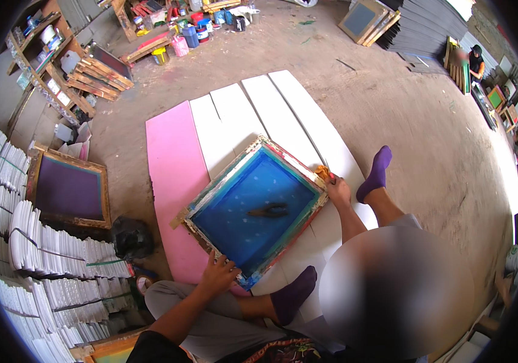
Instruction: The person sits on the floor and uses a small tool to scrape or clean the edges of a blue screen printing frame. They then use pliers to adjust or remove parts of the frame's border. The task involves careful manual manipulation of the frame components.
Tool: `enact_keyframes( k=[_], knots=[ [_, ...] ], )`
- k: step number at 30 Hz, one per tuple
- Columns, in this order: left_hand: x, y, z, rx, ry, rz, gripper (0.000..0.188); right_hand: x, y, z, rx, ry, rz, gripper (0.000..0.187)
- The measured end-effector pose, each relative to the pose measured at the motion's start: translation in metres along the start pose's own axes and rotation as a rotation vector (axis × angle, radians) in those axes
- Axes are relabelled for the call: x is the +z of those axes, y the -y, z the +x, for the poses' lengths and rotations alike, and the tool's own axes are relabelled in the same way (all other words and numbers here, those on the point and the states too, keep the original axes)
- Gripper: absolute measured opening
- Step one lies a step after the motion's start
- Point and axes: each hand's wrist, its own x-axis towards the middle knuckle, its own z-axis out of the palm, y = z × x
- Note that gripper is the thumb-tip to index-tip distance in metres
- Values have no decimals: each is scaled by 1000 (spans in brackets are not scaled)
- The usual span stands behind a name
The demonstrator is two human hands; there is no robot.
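A screen-printing frame (pixel 259 199) with blue mesh and a worn, paint-stained wooden border lies tilted across the boards in front of me. Dark pliers (pixel 268 210) rest on the mesh. My left hand (pixel 219 275) grips the near left border, its fingers curled over the edge. At the right corner, my right hand (pixel 339 192) is closed on a small orange-and-red thing (pixel 324 173) beside the border; its kind is too small to tell.
White boards (pixel 283 103) and a pink board (pixel 177 145) lie under the frame. Bundled white stacks (pixel 47 248), a purple screen (pixel 71 187) and a black bag (pixel 131 238) stand left. Paint tins (pixel 201 33) are at the back. A person (pixel 475 63) works far right; a blurred patch hides the lower right.
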Motion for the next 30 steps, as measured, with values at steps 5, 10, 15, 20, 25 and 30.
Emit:
enact_keyframes(
  k=[5,10,15,20,25,30],
  knots=[
    [13,-21,16,33,1,14,37,-18,3,5,-82,119,29,49],
    [3,-36,19,-39,8,-68,41,-24,3,21,-51,-22,71,46],
    [9,-32,18,-31,-12,-50,42,-24,-15,58,21,-162,-121,59],
    [17,-31,12,-17,-28,-37,31,-25,-33,74,231,93,-133,75],
    [35,-33,22,55,-108,14,23,-27,-81,86,74,146,-332,76],
    [18,-29,11,3,-38,30,27,-18,-40,58,61,157,-353,73]
  ],
)
